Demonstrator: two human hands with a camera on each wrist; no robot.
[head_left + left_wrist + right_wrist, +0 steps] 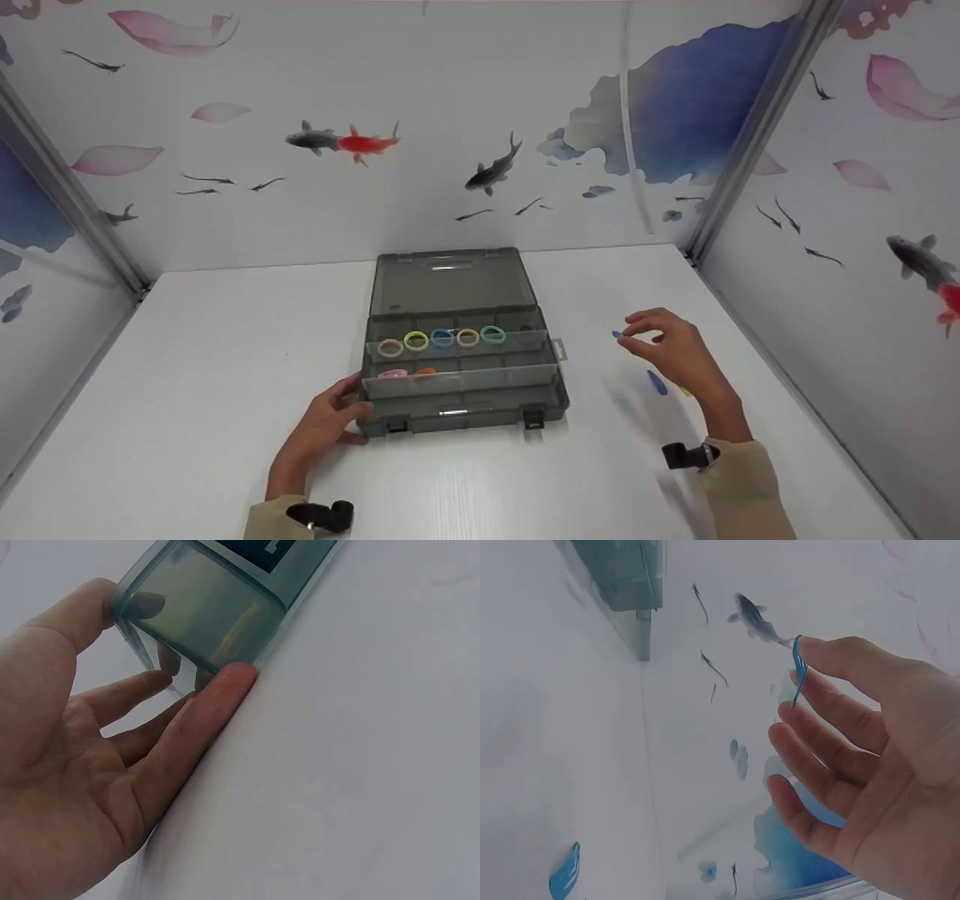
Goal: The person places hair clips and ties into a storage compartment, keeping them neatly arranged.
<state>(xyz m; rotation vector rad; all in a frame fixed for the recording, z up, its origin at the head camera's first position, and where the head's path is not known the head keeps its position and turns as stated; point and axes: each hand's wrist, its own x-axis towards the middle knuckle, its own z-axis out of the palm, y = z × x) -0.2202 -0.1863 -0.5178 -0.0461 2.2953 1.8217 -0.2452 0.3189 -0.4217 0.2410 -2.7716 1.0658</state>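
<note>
A grey see-through organizer box [465, 420] lies with its lid folded back. My left hand [324, 421] holds its front left corner; the left wrist view shows the fingers [202, 709] against the corner of the box [202, 607]. Off to the box's right, my right hand [671, 351] is raised over the table. It pinches a small blue hair clip [801, 673] between thumb and forefinger, the other fingers loosely bent. Another blue hair clip [657, 382] lies on the table beneath this hand, beside a yellow piece [685, 391] partly hidden by the wrist.
The box's upper tray has several coloured hair ties [442, 338] in a row. Lower down, a pink piece [392, 373] and an orange piece [425, 372] sit in the front tray. Printed wall panels [420, 210] enclose the white table [225, 360] at the back and sides.
</note>
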